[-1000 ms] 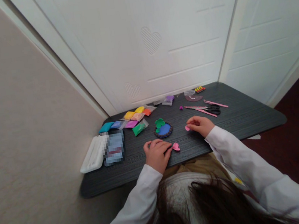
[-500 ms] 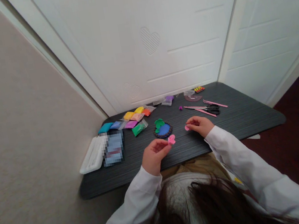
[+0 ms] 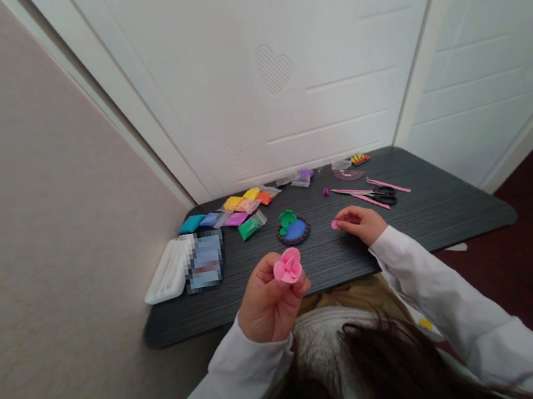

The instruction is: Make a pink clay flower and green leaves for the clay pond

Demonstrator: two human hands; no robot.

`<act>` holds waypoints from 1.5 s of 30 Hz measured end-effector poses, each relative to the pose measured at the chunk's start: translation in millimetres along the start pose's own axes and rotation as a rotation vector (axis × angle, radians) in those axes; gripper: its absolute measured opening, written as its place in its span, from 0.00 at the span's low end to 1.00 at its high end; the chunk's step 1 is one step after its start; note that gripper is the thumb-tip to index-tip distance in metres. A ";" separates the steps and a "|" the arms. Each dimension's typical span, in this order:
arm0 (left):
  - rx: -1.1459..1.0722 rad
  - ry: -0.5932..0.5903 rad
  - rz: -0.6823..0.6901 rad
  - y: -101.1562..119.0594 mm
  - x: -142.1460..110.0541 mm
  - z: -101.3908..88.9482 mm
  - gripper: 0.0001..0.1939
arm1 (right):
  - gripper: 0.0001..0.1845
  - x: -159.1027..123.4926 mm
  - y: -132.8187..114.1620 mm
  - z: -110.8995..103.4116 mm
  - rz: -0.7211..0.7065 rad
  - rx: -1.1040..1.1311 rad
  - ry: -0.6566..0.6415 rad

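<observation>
Between thumb and fingers, my left hand (image 3: 271,301) pinches a pink clay flower (image 3: 288,267), its petals turned up toward me. My right hand (image 3: 362,223) holds a small flat pink clay petal (image 3: 335,224) at its fingertips, low over the dark table (image 3: 263,308). Beyond and between the hands lies a round clay pond (image 3: 294,230), blue in the middle with a brown beaded rim. Green clay leaves (image 3: 287,218) sit on its far left side. A little purple clay piece (image 3: 325,192) lies farther back.
Bags of coloured clay (image 3: 253,225) lie at the back left, near a white tray (image 3: 170,268) and a blurred-out packet (image 3: 205,261). Scissors (image 3: 382,195) and pink tools (image 3: 390,184) lie at the right. A white panelled wall (image 3: 323,49) stands behind the table.
My left hand has come closer to me and turned, so the pink flower now faces upward toward the camera. My right hand keeps its petal in nearly the same place. The view has shifted slightly.
</observation>
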State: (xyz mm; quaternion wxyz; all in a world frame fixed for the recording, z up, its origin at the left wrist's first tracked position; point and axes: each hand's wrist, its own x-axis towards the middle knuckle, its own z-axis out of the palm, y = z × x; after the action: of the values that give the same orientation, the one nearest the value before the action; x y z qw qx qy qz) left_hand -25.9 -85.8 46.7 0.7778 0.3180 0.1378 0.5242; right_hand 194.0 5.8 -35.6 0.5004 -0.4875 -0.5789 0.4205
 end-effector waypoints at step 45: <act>0.245 -0.012 0.019 -14.1 -11.0 -1.8 0.06 | 0.08 -109.1 -147.4 51.7 -0.182 0.183 -0.050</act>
State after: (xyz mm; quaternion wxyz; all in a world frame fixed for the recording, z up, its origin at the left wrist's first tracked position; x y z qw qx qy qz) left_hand -21.1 -98.6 35.0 0.7290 0.4151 0.1928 0.5091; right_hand 124.3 -126.9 82.1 0.5645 -0.3746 -0.5922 0.4363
